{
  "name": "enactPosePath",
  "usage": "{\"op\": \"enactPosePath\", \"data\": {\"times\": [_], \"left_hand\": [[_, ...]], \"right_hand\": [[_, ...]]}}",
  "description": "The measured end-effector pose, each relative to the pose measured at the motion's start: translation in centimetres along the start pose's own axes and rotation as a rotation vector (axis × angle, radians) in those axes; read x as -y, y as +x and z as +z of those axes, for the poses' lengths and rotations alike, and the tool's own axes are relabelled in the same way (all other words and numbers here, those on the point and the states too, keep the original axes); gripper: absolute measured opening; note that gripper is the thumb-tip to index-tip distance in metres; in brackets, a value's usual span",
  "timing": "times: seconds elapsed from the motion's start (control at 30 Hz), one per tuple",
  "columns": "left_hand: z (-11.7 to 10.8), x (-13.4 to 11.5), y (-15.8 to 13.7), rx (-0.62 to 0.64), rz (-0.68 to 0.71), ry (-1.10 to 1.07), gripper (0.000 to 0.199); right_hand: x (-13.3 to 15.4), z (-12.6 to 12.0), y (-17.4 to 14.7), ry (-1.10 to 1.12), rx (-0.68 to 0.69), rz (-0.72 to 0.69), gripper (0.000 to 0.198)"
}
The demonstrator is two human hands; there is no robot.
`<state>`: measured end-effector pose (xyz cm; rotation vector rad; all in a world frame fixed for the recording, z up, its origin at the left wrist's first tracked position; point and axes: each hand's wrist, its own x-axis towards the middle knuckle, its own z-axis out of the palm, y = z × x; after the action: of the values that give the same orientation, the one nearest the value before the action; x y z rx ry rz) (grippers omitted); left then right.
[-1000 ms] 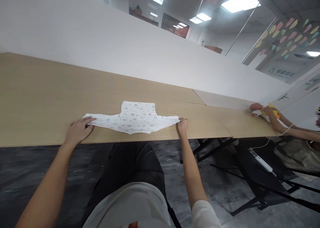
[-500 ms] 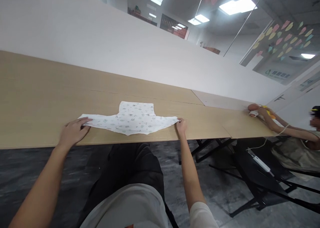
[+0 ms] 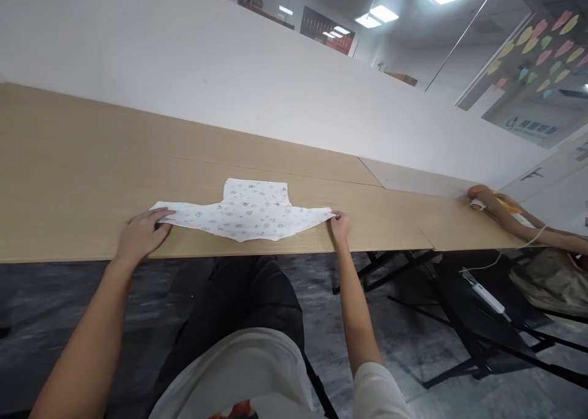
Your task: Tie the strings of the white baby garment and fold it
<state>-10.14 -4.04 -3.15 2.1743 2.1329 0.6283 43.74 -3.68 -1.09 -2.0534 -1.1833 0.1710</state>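
Note:
A small white baby top (image 3: 255, 211) with a scattered pastel print lies spread on the wooden table (image 3: 92, 162), its two sleeves stretched out sideways. At the left sleeve end, my left hand (image 3: 142, 234) is closed with thumb and fingers on the cloth. My right hand (image 3: 340, 226) pinches the tip of the right sleeve. The cloth between them lies fairly flat, its squarish body part pointing to the wall.
Behind the table runs a white wall (image 3: 206, 88) with glass above it. A co-worker's arms (image 3: 509, 217) rest on the table at far right, beside yellow and white items. Below stands a black chair (image 3: 478, 321) with a white power strip (image 3: 487, 298) and cable.
The view has shifted slightly, so everything sits a little higher and further right. Both hands keep their places on the baby top's sleeves.

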Motion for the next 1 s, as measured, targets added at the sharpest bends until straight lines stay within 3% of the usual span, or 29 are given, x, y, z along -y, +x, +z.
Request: {"op": "enactPosePath", "data": {"times": [0.67,0.83,1.0], "left_hand": [[-0.06,-0.15,-0.03,0.003,-0.001,0.02,0.068],[-0.28,-0.37,-0.09,-0.003,0.011,0.017,0.069],[-0.43,-0.62,-0.29,-0.021,0.02,0.014,0.073]], "right_hand": [[0.08,0.01,0.0,0.223,-0.06,0.023,0.04],[0.12,0.0,0.04,0.188,-0.068,0.014,0.042],[0.22,-0.14,0.13,0.149,-0.04,0.026,0.032]]}}
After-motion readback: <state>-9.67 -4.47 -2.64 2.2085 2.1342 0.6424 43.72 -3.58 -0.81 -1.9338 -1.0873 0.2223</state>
